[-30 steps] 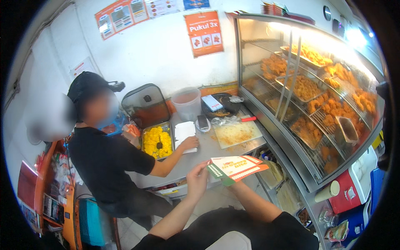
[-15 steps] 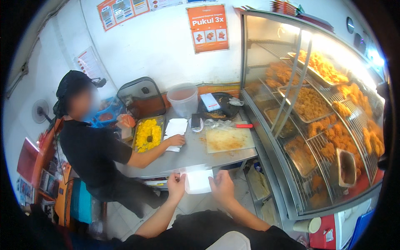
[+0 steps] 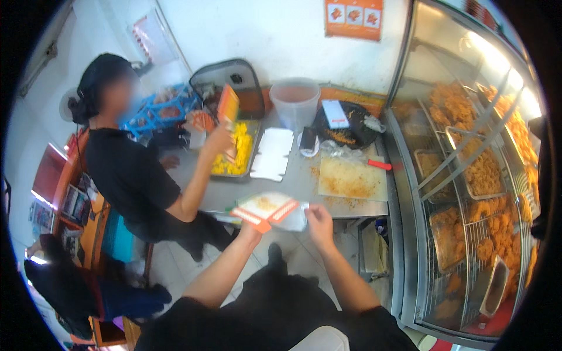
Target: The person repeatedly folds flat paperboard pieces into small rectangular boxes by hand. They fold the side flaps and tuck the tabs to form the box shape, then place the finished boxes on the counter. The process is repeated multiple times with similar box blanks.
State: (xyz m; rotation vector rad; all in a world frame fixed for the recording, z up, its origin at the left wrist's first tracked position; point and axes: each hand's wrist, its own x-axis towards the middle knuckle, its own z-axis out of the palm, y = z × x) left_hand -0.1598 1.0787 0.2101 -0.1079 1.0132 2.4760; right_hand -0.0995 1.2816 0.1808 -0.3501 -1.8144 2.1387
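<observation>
A paper food box [image 3: 266, 206], printed orange and white with a green edge, is held out in front of me, partly unfolded and blurred. My left hand [image 3: 250, 233] grips it from below at its left corner, the fingers mostly hidden behind the card. At the right side, my right hand [image 3: 319, 225] pinches the box's pale edge with closed fingers. Beyond it on the steel counter lies a flat white box blank [image 3: 273, 153]. A co-worker's hand [image 3: 220, 139] at the left lifts another orange box [image 3: 228, 106] over a tray of yellow food [image 3: 240, 153].
A cutting board [image 3: 350, 180] with crumbs and a red-handled knife [image 3: 379, 165] lie on the counter [image 3: 225, 194]. Behind are a clear bucket [image 3: 295, 100], two phones and a black round tray. A glass warming cabinet [image 3: 404, 234] of fried chicken stands right.
The box between my hands has turned from its white side to its printed side. The co-worker has raised an orange box. The view has shifted, and another person shows at lower left.
</observation>
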